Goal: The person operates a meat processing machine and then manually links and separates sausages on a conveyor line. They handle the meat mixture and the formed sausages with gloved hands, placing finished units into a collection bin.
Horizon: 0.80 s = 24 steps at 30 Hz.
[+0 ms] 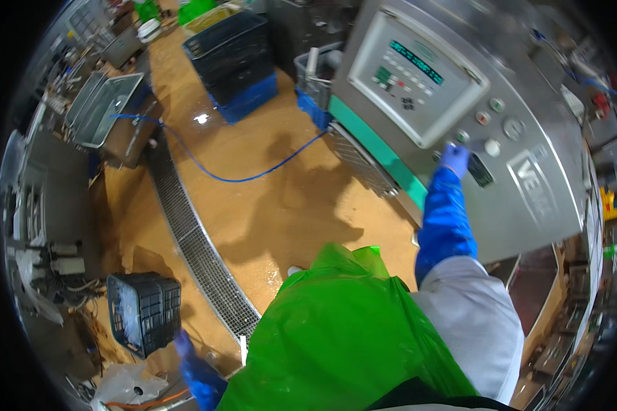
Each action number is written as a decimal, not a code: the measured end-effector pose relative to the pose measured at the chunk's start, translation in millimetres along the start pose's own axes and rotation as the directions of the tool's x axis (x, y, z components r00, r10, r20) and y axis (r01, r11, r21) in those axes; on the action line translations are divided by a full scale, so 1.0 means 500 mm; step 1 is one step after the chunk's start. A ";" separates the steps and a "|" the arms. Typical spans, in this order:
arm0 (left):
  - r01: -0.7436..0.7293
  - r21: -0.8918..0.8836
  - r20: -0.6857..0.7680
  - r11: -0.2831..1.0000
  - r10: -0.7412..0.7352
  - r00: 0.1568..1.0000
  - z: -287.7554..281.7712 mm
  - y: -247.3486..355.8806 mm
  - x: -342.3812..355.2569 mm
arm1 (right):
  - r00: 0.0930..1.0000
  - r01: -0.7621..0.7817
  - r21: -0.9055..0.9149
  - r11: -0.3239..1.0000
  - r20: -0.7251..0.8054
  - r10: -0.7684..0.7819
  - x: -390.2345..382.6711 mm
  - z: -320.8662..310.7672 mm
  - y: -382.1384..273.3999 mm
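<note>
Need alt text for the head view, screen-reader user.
A person's gloved right hand is at the round controls of a steel machine, while the left hand is beside a dark crate. A green apron fills the lower centre; beyond it are a blue hose and a floor drain grate.

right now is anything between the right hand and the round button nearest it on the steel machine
Nothing visible does. The right hand is up at the steel machine, just below the round button; blur hides whether they touch. The blue hose curves over the floor to the left, off that path.
</note>
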<state>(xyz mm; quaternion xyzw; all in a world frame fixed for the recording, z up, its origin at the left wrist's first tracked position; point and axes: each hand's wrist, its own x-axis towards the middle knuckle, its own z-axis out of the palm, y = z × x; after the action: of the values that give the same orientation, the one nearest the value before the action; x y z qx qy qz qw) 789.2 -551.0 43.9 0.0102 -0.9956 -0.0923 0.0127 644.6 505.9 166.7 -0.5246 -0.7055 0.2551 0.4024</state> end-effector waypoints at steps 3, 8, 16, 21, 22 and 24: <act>0.194 -0.535 0.083 0.822 -0.177 0.981 -0.146 0.203 0.403 | 0.992 0.039 0.041 0.998 -0.122 -0.034 0.067 -0.060 0.004; 0.131 -0.555 0.124 0.821 -0.074 0.990 -0.146 0.296 0.715 | 0.983 -0.160 -0.098 0.982 -0.109 0.149 0.132 0.001 0.006; 0.342 -0.215 0.633 0.915 -0.137 0.762 0.029 0.324 0.951 | 0.866 0.384 0.118 0.916 0.299 -0.401 -0.183 0.353 -0.248; 0.444 -0.272 0.519 0.854 -0.259 0.815 0.090 0.162 0.905 | 0.506 0.318 0.375 0.871 0.710 -0.490 -0.331 0.727 -0.544; 0.479 -0.316 0.492 0.819 -0.290 0.821 0.091 0.131 0.890 | 0.426 0.282 0.407 0.869 0.758 -0.494 -0.366 0.794 -0.607; 0.560 -0.247 0.528 0.791 -0.375 0.762 0.103 0.063 0.859 | 0.226 0.261 0.403 0.877 0.858 -0.462 -0.442 0.916 -0.728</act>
<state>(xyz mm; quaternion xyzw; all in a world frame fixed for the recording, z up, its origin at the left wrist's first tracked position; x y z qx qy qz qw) 357.9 -520.3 9.2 0.2390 -0.8952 -0.2886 -0.2412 95.0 209.1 135.3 -0.0622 -0.8809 0.4691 0.0107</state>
